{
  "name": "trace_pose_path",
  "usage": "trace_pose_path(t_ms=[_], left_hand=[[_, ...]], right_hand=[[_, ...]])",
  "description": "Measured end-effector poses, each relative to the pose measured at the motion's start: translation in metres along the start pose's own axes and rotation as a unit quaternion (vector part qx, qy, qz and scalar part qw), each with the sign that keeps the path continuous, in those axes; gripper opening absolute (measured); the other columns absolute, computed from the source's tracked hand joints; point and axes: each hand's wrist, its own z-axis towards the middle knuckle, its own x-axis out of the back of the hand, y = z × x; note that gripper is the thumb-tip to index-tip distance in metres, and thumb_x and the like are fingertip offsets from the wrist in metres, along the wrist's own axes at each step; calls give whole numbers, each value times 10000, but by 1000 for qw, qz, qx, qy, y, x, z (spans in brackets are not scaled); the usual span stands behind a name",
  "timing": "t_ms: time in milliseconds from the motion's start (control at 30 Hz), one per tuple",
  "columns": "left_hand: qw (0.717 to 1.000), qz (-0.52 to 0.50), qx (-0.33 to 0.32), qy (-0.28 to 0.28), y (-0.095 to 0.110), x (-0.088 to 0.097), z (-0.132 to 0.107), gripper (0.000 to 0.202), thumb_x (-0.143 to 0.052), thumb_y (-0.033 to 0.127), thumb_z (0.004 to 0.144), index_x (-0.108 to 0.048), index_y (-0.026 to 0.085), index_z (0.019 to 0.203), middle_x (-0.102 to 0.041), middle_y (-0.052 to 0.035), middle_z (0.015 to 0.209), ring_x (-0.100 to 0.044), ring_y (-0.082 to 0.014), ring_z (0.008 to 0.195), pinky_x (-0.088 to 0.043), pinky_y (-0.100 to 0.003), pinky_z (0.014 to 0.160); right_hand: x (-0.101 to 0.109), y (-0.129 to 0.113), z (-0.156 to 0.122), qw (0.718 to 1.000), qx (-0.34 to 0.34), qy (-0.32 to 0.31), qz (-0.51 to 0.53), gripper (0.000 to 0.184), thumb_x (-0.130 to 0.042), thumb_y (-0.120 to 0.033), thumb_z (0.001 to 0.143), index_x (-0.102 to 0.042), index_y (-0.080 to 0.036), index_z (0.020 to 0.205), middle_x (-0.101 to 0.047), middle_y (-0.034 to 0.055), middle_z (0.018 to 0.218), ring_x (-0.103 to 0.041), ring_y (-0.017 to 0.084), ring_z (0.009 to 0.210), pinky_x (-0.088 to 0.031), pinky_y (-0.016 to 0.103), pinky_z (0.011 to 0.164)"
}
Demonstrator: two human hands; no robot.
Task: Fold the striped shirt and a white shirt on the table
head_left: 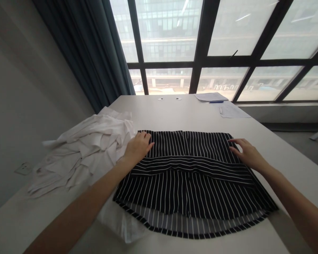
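Note:
A black garment with white stripes [175,197] lies spread on the white table, its curved hem toward me and its top edge straight. Across its middle runs a band of the same cloth [193,165] with stripes going sideways. My left hand [137,146] rests at the garment's upper left corner, fingers apart and touching the cloth. At the upper right edge, my right hand [246,153] has its thumb and fingers apart beside the cloth; whether the fingertips press on it is hard to tell.
A heap of crumpled white cloth [95,137] lies left of the garment. Papers [233,110] and a blue pen [216,102] lie at the table's far right. Behind the table [159,113] stand large windows and a dark blue curtain [95,46]; a wall socket [23,168] is at left.

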Motion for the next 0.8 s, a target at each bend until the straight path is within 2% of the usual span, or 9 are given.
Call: trace_pose_path(t_ms=[33,100,167,267,400,500,633,800], left_hand=[[999,-25,-29,-19,4,-4,-14,282,-530,361,940,-605,124,1073,-630,-109,1064,-611,-251,1013,-518,-359,861],[992,-73,-89,-47,8,-9,-44,313,-603,373,902,-592,161,1132,-606,-120,1190,-577,-269,1123,-488,-405,953],[990,-86,-98,-55,9,-13,-72,366,-611,351,886,-574,177,1206,-566,-127,1303,-519,-295,1236,-446,-444,1024],[991,-71,-99,-61,3,-16,-100,443,-555,141,838,-565,183,1279,-542,-115,1387,-458,-303,1323,-395,-461,1079],[992,-52,-100,-64,-8,-16,-104,507,-462,3,798,-603,166,1257,-615,-92,1333,-524,-295,1276,-373,-500,1085],[991,-63,-100,-63,-15,-15,-100,471,-418,-12,825,-639,160,1204,-655,-91,1278,-562,-284,1244,-429,-484,1043],[992,-89,-69,-56,-19,-7,-97,463,-383,0,839,-645,150,1189,-683,-97,1228,-581,-261,1228,-492,-436,1003],[991,-130,-21,-35,-25,14,-101,497,-325,52,861,-600,189,1252,-651,-63,1287,-580,-228,1231,-481,-412,1037]], right_hand=[[6,-2,-13,999,22,-36,34,429,-457,-467,891,-592,-197,1196,-606,146,1252,-583,310,1159,-469,499,985],[15,-2,-40,989,53,-113,78,476,-514,-501,876,-560,-256,1281,-555,103,1371,-534,285,1254,-446,459,1046],[19,2,-65,980,75,-165,85,544,-573,-485,848,-512,-311,1360,-471,60,1477,-460,282,1336,-423,455,1079],[12,11,-89,979,103,-162,69,546,-569,-362,827,-524,-307,1368,-445,47,1503,-389,295,1385,-372,501,1113],[-2,20,-99,982,144,-112,40,500,-506,-256,826,-582,-263,1319,-513,52,1449,-380,291,1391,-363,533,1115],[-5,21,-100,985,158,-71,19,396,-483,-297,866,-654,-252,1220,-627,67,1323,-520,296,1284,-439,528,1058],[3,15,-104,993,110,-37,29,378,-406,-341,915,-675,-246,1163,-695,65,1211,-665,282,1088,-530,487,967],[27,2,-114,997,51,-3,51,392,-392,-386,930,-646,-240,1191,-697,55,1204,-680,288,1057,-552,458,951]])
